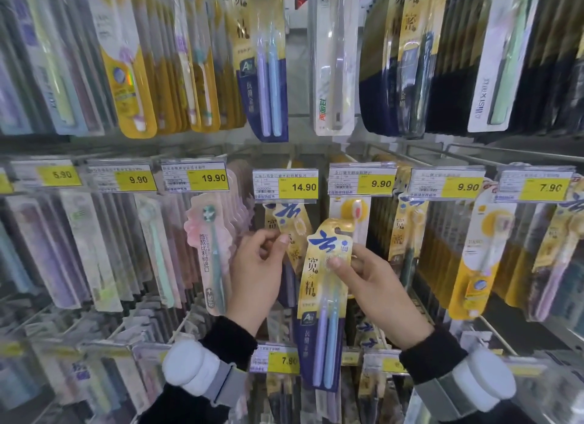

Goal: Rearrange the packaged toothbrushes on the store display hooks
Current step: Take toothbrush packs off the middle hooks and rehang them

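Note:
My right hand point(376, 284) pinches the upper part of a gold and navy twin toothbrush pack point(322, 297), held free in front of the display with its purple and blue brushes hanging down. My left hand point(259, 275) is raised with curled fingers at another gold pack point(289, 231) that hangs on the hook under the 14.90 price tag point(286, 185); thumb and fingertips touch its edge. A pink pack with a green brush point(210, 253) hangs just left of my left hand.
Rows of packaged toothbrushes fill the hooks above, left and right. Price tags run across the middle rail, and a 7.90 tag point(282, 359) sits on the lower rail. A yellow pack point(480, 253) hangs at right. Bare hook rods jut out near my wrists.

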The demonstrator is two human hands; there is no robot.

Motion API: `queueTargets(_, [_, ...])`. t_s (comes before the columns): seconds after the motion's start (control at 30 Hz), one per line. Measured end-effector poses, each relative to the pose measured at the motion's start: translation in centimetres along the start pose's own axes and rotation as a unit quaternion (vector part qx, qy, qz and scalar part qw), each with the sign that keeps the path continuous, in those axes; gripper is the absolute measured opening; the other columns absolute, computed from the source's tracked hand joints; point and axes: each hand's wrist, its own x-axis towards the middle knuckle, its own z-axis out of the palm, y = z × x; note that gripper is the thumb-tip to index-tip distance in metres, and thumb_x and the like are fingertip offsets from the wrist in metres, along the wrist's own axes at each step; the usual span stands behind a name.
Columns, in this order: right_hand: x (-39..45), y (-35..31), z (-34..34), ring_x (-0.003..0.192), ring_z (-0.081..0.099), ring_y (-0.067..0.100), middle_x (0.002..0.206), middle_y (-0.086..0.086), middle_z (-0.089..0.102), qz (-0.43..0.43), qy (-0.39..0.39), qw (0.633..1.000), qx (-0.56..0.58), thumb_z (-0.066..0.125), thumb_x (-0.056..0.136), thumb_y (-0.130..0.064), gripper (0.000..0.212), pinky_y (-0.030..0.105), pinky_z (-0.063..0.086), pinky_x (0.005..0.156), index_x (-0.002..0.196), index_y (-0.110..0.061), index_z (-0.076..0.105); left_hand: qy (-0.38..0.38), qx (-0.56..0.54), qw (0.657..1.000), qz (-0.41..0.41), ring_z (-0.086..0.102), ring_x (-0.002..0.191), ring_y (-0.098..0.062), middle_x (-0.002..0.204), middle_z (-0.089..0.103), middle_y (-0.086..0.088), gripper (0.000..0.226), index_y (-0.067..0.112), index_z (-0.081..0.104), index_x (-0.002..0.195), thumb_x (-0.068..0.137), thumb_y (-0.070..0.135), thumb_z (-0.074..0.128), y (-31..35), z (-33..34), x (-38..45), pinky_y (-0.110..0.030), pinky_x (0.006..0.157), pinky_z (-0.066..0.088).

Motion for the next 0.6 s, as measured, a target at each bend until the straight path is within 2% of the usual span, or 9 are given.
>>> queueTargets(0.13, [0.0,0.2,-0.2,0.109,0.072,0.014,0.116,-0.01,0.076,-0.013,0.001,1.0,-0.011,0.056,0.1,-0.036,0.026,0.052,0.054,0.1,0.125,-0.034,0.063,0.014,-0.023,0.999,-0.018,0.058,0.077,-0.008,0.087,0.065,0.003,0.014,0.036,0.06,0.084,0.096,0.028,0.06,0.6,0.0,0.2,-0.015,0.065,0.041])
queueTargets(0.2, [0.0,0.3,-0.2,0.107,0.072,0.019,0.115,-0.008,0.077,-0.024,0.003,1.0,-0.017,0.055,0.1,-0.039,0.026,0.054,0.054,0.098,0.123,-0.038,0.064,0.025,-0.044,0.999,-0.02,0.059,0.08,-0.009,0.088,0.065,0.005,0.014,0.033,0.06,0.087,0.098,0.025,0.058,0.6,-0.1,0.3,-0.011,0.064,0.042])
queueTargets(0.37, [-0.1,0.3,-0.1,0.104,0.072,0.02,0.112,-0.007,0.077,-0.041,0.02,0.999,-0.014,0.052,0.101,-0.037,0.025,0.055,0.054,0.096,0.121,-0.036,0.067,0.025,-0.065,0.998,-0.006,0.063,0.092,-0.02,0.098,0.068,-0.001,0.01,0.028,0.062,0.092,0.099,0.028,0.055,0.0,-0.5,0.2,-0.03,0.079,0.048])
queueTargets(0.43, [-0.2,0.4,-0.1,0.103,0.072,0.025,0.111,-0.005,0.077,-0.041,0.025,0.999,-0.009,0.051,0.102,-0.036,0.023,0.059,0.053,0.094,0.118,-0.037,0.068,0.018,-0.061,0.998,0.01,0.063,0.092,-0.019,0.097,0.067,-0.001,0.01,0.027,0.062,0.094,0.099,0.03,0.054,-0.1,-0.7,-0.2,-0.031,0.08,0.048])
queueTargets(0.5, [-0.1,0.5,0.0,0.103,0.07,0.033,0.11,-0.002,0.077,-0.039,0.026,0.999,-0.005,0.05,0.103,-0.036,0.022,0.063,0.052,0.093,0.115,-0.038,0.068,0.015,-0.073,0.997,0.024,0.061,0.087,-0.017,0.095,0.066,0.0,0.012,0.023,0.062,0.096,0.1,0.028,0.052,0.0,-1.0,-0.7,-0.03,0.078,0.047])
queueTargets(0.6, [0.3,0.4,0.4,0.108,0.07,0.017,0.113,-0.004,0.076,-0.049,0.019,0.998,-0.023,0.049,0.104,-0.034,0.024,0.05,0.053,0.099,0.118,-0.032,0.068,0.011,-0.113,0.993,0.025,0.052,0.069,-0.008,0.082,0.058,0.006,0.014,0.017,0.06,0.094,0.102,0.021,0.049,0.5,-1.3,-1.4,-0.026,0.063,0.041])
